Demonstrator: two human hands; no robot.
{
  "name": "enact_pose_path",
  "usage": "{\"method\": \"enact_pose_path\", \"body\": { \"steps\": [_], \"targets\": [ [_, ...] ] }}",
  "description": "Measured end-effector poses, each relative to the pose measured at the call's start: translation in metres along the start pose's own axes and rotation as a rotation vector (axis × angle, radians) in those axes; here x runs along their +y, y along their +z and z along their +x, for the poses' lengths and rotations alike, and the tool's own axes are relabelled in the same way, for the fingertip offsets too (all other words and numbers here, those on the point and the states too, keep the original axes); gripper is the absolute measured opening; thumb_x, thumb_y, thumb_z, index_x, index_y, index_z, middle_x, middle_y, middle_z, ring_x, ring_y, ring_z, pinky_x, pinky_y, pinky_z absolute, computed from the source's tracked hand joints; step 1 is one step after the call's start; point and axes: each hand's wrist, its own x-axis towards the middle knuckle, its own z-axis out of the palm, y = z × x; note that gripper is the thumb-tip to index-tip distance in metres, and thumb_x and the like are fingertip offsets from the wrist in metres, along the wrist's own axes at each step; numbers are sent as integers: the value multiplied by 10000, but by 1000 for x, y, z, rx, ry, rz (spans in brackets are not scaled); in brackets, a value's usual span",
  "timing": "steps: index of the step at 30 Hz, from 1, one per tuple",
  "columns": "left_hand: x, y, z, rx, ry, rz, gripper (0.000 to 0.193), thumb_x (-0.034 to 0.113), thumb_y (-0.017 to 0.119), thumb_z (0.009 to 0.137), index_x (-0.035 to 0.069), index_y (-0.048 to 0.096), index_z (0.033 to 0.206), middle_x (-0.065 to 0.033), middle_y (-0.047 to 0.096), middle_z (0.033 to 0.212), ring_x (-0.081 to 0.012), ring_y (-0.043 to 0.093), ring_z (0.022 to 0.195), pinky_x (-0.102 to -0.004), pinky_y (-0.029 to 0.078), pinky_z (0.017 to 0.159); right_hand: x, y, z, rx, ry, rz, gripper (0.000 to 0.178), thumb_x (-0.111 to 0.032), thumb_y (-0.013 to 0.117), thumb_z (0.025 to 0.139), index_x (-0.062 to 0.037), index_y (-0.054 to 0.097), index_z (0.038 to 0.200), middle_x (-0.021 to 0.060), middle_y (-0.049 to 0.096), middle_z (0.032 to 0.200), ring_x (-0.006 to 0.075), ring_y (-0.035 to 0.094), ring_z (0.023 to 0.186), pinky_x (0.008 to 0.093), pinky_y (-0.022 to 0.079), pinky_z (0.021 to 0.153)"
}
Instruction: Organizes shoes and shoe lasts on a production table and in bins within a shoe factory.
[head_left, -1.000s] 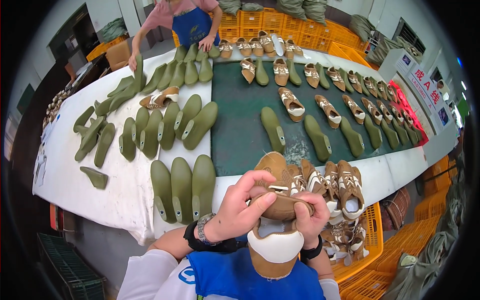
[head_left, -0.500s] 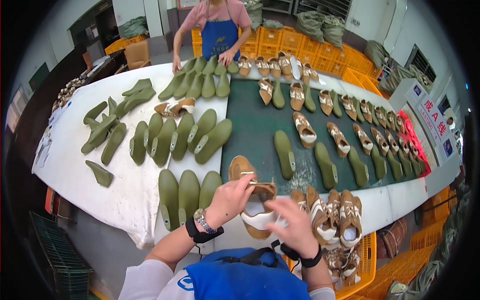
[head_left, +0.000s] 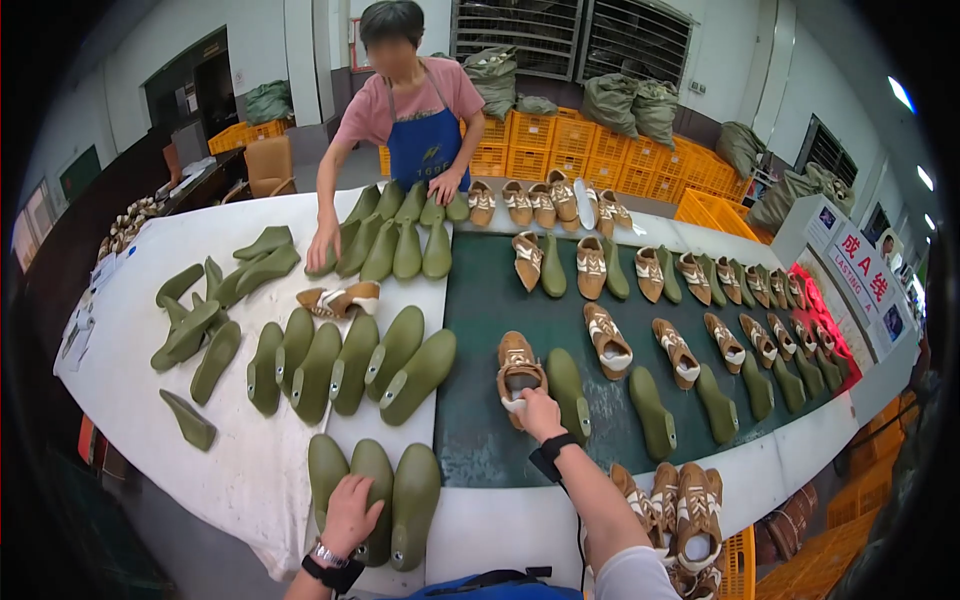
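My right hand [head_left: 540,414] pinches the heel of a brown and white shoe [head_left: 516,352], at the left side of the dark green conveyor belt [head_left: 490,455]. Just right of that shoe lies a green shoe last [head_left: 566,385]. At the near table edge, my left hand [head_left: 350,515] closes over the middle last [head_left: 373,464] of a row of three; its fingertips are partly hidden. The right-hand last [head_left: 414,495] of that row lies beside it.
More lasts [head_left: 322,370] and a brown shoe [head_left: 340,300] lie on the white table [head_left: 250,455]. Across it a co-worker [head_left: 410,110] touches other lasts. Shoes paired with lasts line the belt. Several shoes [head_left: 697,505] are piled at the near right, above an orange crate [head_left: 738,570].
The shoe, earlier up between both hands, has moved forward onto the belt with my right hand. My left hand has left it and come down onto a last. The view has tilted up.
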Motion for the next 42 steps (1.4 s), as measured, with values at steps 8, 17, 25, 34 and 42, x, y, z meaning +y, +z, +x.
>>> {"method": "enact_pose_path", "body": {
  "steps": [8, 17, 25, 34, 42],
  "targets": [
    [-15, 9, -43, 123, -160, -23, 449, 174, 670, 707, 7, 504, 1089, -205, 455, 1167, -402, 396, 1131, -458, 350, 942, 43, 37, 23, 115, -27, 142, 612, 41, 562, 664, -96, 425, 1245, 217, 386, 1257, 389, 460, 1086, 390, 405, 924],
    [-84, 29, -65, 195, -774, -776, 768, 249, 665, 740, 15, 250, 1342, -214, 463, 1230, -239, 478, 1113, -323, 396, 920, -128, 45, -118, -405, -524, 601, 473, -329, 612, 794, -48, 527, 1165, 167, 516, 1177, 340, 489, 1083, 363, 387, 923],
    [-61, 67, -68, 290, -699, -730, 771, 261, 604, 674, -82, 294, 1291, -291, 420, 1227, -356, 407, 1169, -364, 337, 984, -191, 53, -172, -516, -395, 101, 696, -607, 563, 712, -225, 446, 1282, 102, 387, 1342, 355, 244, 1278, 608, 156, 983],
    [-88, 9, -56, -165, -586, -660, 834, 511, 569, 776, -25, 257, 1334, -255, 365, 1303, -321, 374, 1198, -349, 306, 1003, -126, 43, -190, -331, -338, 355, 468, -412, 681, 697, -122, 624, 1060, 62, 574, 1134, 340, 378, 1190, 547, 220, 985],
    [-373, -71, -55, 589, -1093, -151, 863, 346, 711, 662, -21, 269, 1306, -275, 442, 1217, -382, 442, 1131, -392, 370, 956, -154, 29, -199, -163, -280, 299, 234, -192, 598, 815, -24, 623, 975, 238, 521, 1140, 378, 452, 1093, 401, 350, 952]
  ]
}}
